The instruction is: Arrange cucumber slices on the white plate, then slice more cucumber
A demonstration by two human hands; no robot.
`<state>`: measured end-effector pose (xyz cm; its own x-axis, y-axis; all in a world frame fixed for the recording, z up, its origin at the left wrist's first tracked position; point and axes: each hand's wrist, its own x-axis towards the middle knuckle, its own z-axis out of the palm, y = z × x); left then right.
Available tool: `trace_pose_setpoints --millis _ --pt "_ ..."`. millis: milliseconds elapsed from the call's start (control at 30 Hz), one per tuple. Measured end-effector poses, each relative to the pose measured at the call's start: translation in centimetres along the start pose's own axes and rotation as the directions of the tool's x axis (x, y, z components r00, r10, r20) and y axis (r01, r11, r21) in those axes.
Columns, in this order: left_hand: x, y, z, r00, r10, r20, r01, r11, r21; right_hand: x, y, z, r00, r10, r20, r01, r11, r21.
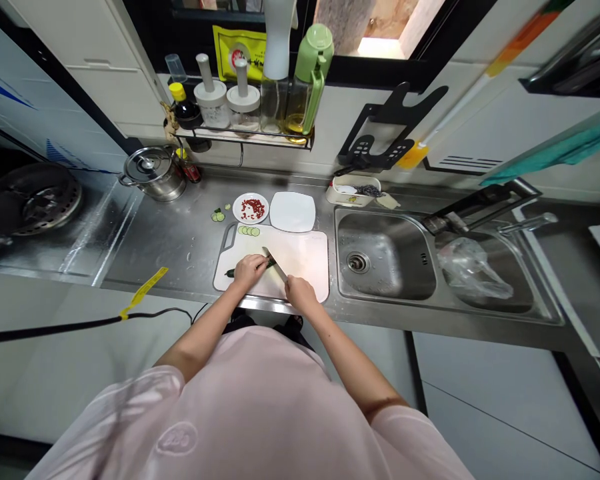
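A dark green cucumber [231, 273] lies across the lower part of the white cutting board [310, 260]. My left hand [250, 271] is closed over it, fingers bent, with one end showing on the left and the other on the right. My right hand [301, 294] grips the handle of a knife [275, 264], whose blade points up and left beside the cucumber's right end. Several pale green slices [249, 231] lie in a row at the board's top left. Behind the board are a round plate [237, 209] with chopped red pieces and a bare white plate [293, 211].
Small green pieces [218, 215] lie on the steel counter [155, 230], left of the round plate. A lidded pot [155, 175] and a pan [27, 197] stand farther left. On the right is a double sink [387, 257] with a plastic bag [473, 268]. Bottles line the rack [245, 137].
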<state>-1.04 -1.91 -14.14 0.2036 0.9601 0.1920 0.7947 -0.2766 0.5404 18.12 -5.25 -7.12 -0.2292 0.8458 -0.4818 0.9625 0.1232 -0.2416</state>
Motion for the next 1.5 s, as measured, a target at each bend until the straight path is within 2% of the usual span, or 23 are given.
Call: trace_pose_setpoints --millis 233,700,833,1133,1500 --pt "0.0 0.0 0.0 1.000 0.001 0.009 -0.001 1.000 0.007 1.2 -0.6 -0.2 1.000 0.007 0.016 -0.007 1.000 0.000" --pt "0.0 -0.2 0.1 1.000 0.001 0.005 -0.001 1.000 0.018 4.8 -3.1 -0.7 0.996 -0.028 -0.084 0.030 0.999 0.022" --pt "0.0 -0.1 0.1 1.000 0.004 0.010 -0.005 1.000 0.020 4.4 -2.9 -0.7 0.997 -0.024 -0.072 0.027 0.999 0.031" --pt "0.0 -0.1 0.1 1.000 -0.007 0.003 0.007 1.000 0.006 0.3 0.0 0.6 1.000 0.014 -0.011 -0.014 1.000 0.011" --pt "0.1 0.2 -0.2 1.000 -0.009 0.009 0.009 1.000 -0.003 2.7 -1.5 0.4 0.999 0.015 -0.030 -0.015 1.000 0.000"
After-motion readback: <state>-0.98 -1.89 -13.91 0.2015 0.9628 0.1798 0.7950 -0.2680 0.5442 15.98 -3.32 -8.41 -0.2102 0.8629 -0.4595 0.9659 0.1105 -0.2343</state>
